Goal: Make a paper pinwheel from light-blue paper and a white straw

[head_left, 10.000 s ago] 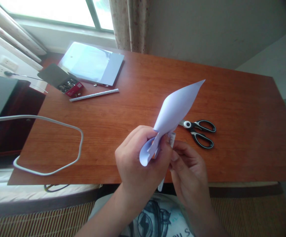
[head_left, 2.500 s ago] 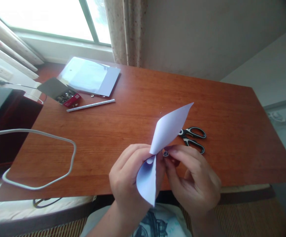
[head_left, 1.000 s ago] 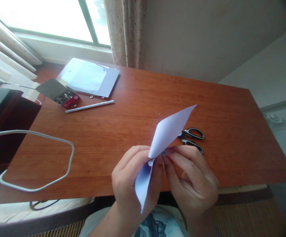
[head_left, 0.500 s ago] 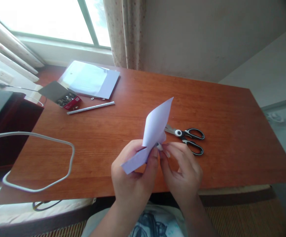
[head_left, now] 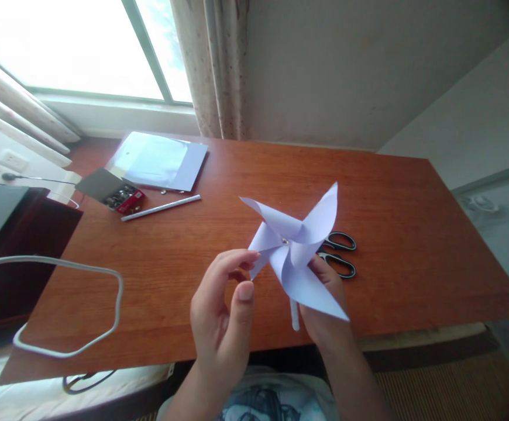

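Far left, upper part of the frame: a wall outlet (head_left: 14,160) with a plug in it. Below, at the lower left, a white cable (head_left: 35,258) formed an open loop over the left end of the brown table (head_left: 390,234). Upper left, on the table: a red box (head_left: 130,203), lid raised, small metal pieces inside; next to it, a flat clear folder (head_left: 158,161) with pale sheets. A thin pale rod (head_left: 162,207) lay just in front of both.

Lower centre: the left hand (head_left: 219,310) was loosely opened, thumb apart from the fingers, fingertips at the left blade of the paper pinwheel (head_left: 296,254); whether they pressed on it could not be told. The pinwheel stood raised at frame centre, facing the camera, a metal pin (head_left: 285,241) at its hub. Below it showed the lower end of a pale stick (head_left: 295,314). Right of centre, the right hand (head_left: 322,327) held the pinwheel from behind; finger placement was mostly hidden by the paper. Just beyond that hand, scissors (head_left: 330,256) lay partly covered, black handles showing.
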`<state>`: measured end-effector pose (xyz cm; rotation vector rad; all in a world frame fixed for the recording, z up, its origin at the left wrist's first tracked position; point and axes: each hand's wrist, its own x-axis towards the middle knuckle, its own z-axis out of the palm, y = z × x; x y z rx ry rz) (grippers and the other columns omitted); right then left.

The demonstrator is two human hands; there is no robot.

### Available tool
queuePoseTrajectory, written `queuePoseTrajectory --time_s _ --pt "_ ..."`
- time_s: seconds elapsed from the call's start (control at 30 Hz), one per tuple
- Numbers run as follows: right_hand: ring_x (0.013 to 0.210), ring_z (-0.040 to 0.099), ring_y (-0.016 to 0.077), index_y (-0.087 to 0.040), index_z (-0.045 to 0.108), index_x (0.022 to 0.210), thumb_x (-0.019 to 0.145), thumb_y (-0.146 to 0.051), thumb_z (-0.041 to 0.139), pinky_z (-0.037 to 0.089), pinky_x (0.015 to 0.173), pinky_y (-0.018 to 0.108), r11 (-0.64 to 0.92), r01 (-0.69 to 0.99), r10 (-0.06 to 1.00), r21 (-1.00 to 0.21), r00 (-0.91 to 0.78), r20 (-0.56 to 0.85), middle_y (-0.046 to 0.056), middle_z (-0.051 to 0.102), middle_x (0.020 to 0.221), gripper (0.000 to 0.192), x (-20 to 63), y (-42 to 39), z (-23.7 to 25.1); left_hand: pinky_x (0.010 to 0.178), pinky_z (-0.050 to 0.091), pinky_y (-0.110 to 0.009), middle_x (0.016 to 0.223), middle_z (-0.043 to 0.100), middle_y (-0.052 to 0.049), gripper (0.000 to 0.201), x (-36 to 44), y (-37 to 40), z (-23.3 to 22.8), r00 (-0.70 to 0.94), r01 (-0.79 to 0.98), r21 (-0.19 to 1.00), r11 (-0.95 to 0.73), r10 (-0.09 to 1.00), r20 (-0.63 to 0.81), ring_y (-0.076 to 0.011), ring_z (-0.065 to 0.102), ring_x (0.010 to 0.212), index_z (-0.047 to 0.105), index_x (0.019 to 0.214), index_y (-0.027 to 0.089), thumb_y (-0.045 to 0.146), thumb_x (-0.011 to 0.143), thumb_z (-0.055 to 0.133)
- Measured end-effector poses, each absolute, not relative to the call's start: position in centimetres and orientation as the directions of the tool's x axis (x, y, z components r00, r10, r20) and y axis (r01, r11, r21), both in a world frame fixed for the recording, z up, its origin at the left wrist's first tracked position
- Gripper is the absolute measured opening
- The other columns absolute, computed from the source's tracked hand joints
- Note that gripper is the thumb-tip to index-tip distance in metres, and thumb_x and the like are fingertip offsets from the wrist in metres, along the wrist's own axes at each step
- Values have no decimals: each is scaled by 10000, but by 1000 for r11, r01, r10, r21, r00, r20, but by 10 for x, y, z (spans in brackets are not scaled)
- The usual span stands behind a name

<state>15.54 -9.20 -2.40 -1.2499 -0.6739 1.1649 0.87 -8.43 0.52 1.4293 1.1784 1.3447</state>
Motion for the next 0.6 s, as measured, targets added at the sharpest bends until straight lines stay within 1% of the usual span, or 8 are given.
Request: queuePoseTrajectory --time_s 0.07,0.13,0.17,0.23,0.33,0.43,0.53,0.6 --pt "603 617 131 -213 784 911 741 -339 865 532 537 230 -119 -413 910 -903 319 -266 6 712 739 227 157 -87 -24 804 513 -290 1065 700 -73 237 6 -81 0 -66 119 966 -228 969 237 -188 634 943 699 1109 196 329 1020 525" --pt "588 582 115 -217 777 917 739 -356 868 513 519 216 -126 -497 905 -859 296 -305 -2 695 739 243 159 -83 -25 778 520 -275 996 698 -60 163 5 -79 -7 -90 174 965 -198 972 216 -183 646 915 690 1024 193 287 1000 559" --pt "604 587 113 -227 771 936 753 -364 857 520 533 216 -118 -523 908 -844 287 -304 -4 697 763 245 160 -80 -26 773 524 -271 961 700 -56 143 4 -79 -11 -59 218 961 -171 980 188 -180 656 895 685 1005 189 270 993 567" --pt "646 613 123 -252 750 975 799 -385 812 546 571 232 -92 -539 923 -837 268 -275 -7 699 810 229 161 -74 -28 747 529 -262 911 723 -47 132 6 -81 -17 79 285 952 -114 992 95 -170 681 840 679 979 187 245 990 561" --pt "672 639 152 -270 721 981 852 -401 742 572 600 279 -60 -535 932 -843 273 -239 -4 703 842 185 157 -67 -30 665 528 -247 872 740 -37 109 13 -89 -24 295 304 950 -75 955 -19 -159 681 748 682 972 194 248 966 587" --pt "641 626 148 -264 717 929 836 -388 755 552 582 271 -40 -548 916 -835 315 -251 -13 687 795 160 150 -65 -31 641 518 -241 844 744 -36 86 20 -95 -28 347 358 928 -108 938 -25 -162 680 731 695 949 193 225 936 617" --pt "663 618 147 -242 729 921 827 -380 773 545 614 266 -11 -467 923 -884 335 -189 -8 689 794 173 147 -67 -32 628 507 -243 811 736 -31 123 22 -92 -31 325 383 908 -167 945 37 -158 661 694 709 949 197 204 950 586" --pt "712 634 163 -224 745 921 838 -364 771 560 678 290 14 -312 948 -950 307 -87 10 709 826 166 149 -70 -34 635 508 -243 829 736 -32 140 20 -86 -31 307 369 908 -200 948 84 -157 663 695 710 977 202 206 964 571"
